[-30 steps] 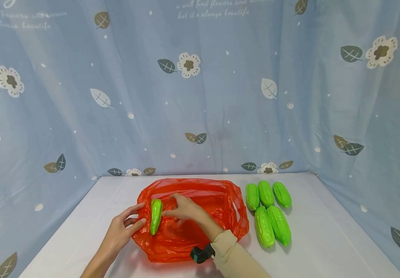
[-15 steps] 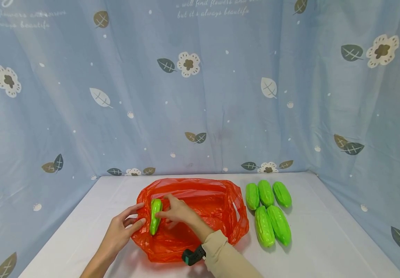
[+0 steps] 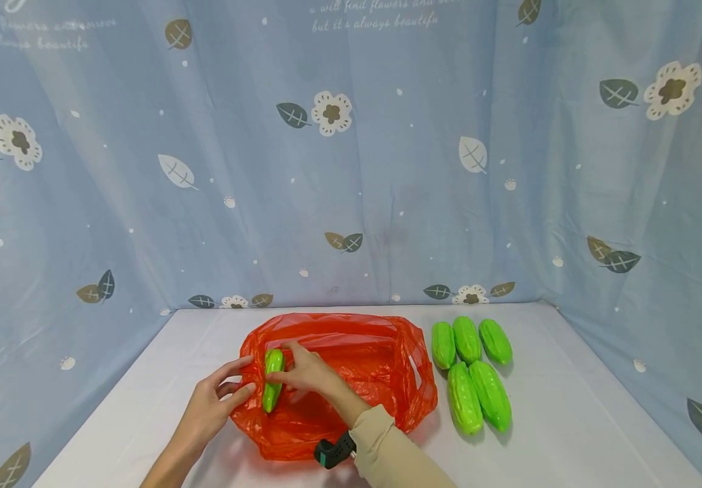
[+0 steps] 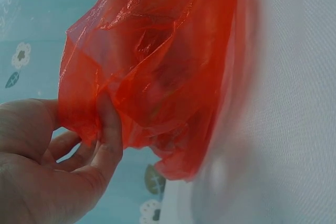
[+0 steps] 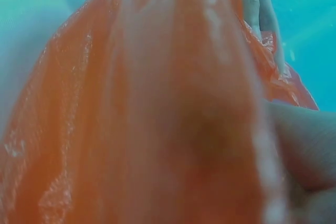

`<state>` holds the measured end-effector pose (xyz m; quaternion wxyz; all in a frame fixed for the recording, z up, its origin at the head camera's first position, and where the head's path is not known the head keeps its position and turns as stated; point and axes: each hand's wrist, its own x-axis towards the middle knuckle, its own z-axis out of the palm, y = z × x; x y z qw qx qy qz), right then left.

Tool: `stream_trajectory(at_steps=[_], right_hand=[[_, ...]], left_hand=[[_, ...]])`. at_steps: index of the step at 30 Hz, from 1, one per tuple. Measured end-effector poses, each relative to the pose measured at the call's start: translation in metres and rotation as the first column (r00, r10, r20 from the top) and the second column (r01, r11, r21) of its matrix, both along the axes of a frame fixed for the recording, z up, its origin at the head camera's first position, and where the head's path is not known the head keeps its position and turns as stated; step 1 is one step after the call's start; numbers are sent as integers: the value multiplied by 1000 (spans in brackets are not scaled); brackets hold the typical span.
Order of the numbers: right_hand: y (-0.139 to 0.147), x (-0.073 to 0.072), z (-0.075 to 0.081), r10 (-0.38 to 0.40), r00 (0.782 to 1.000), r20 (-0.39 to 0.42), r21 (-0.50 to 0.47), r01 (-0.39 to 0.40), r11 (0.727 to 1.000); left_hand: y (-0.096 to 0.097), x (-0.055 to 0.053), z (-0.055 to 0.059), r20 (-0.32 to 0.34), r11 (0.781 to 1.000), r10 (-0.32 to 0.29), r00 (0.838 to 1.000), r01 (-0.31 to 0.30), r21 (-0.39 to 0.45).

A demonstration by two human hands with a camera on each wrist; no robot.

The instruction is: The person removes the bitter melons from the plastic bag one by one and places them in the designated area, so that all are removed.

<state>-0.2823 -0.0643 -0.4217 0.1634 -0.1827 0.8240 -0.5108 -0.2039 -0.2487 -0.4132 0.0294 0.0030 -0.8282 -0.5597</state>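
Observation:
A red plastic bag [image 3: 344,444] lies wide open on the white table. My left hand [image 3: 210,403] pinches its left edge, the film held between thumb and fingers in the left wrist view. Against the bag's inner left side leans a slim bright green vegetable [image 3: 272,400], cucumber-like in shape. From the right, my right hand [image 3: 308,371] reaches into the bag. Its straight thumb crosses over the vegetable while the index finger extends by the vegetable's far end; the other fingers are largely hidden. Blurred red film [image 5: 157,108] covers most of the right wrist view.
Several plump, ridged green vegetables [image 3: 464,400] lie in a group on the table [image 3: 564,400], right of the bag. A blue patterned curtain [image 3: 387,169] rises along the back and both sides. The right wrist wears a black strapped device [image 3: 334,451].
My right hand has moved left inside the bag, from beside the slim green vegetable to over it. The left hand and the bag have stayed in place.

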Motion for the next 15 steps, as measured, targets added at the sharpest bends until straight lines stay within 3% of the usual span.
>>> stream_trajectory(at_steps=[6, 15], right_hand=[[-4, -2, -3, 28, 1000, 8, -37, -28, 999], [-8, 0, -3, 2, 1000, 15, -25, -1, 1000]], left_hand=[[1, 1, 1, -7, 1000, 0, 1000, 0, -2], [1, 1, 2, -5, 1000, 5, 1000, -5, 4]])
